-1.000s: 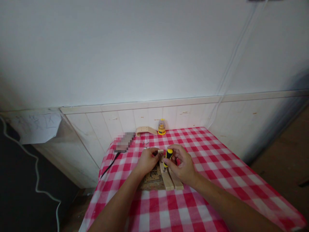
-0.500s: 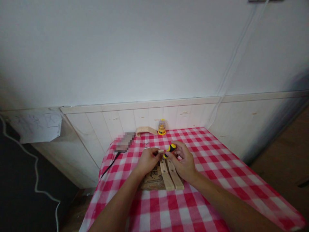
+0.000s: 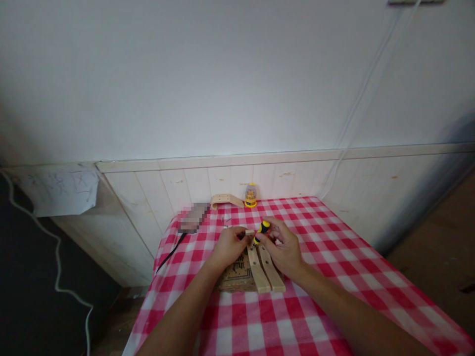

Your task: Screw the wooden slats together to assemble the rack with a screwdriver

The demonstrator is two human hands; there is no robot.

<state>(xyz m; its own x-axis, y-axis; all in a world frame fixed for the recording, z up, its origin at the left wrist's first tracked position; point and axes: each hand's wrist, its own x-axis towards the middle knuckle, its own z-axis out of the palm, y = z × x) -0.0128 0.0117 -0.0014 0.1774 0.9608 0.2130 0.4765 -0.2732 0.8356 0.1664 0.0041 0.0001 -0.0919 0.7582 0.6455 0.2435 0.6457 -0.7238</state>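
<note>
My right hand is closed around a black-and-yellow screwdriver, its handle slanting up to the right and its lower end pointing at the wooden pieces. Two pale curved wooden strips with dark holes lie side by side on a flat brown board with black print. At the far end of the left strip, my left hand pinches the wood between thumb and fingers, near a small wooden end. The screwdriver's tip is too small to make out clearly.
At the back against the panelled wall stand a yellow-capped clear bit case and another curved wooden piece. Small metal bits lie in front. A blurred flat object with a black strap sits left on the checked tablecloth.
The view has shifted slightly, so everything sits a little further right. The screwdriver stays in my right hand, turned slightly. My left hand keeps its hold on the wood.
</note>
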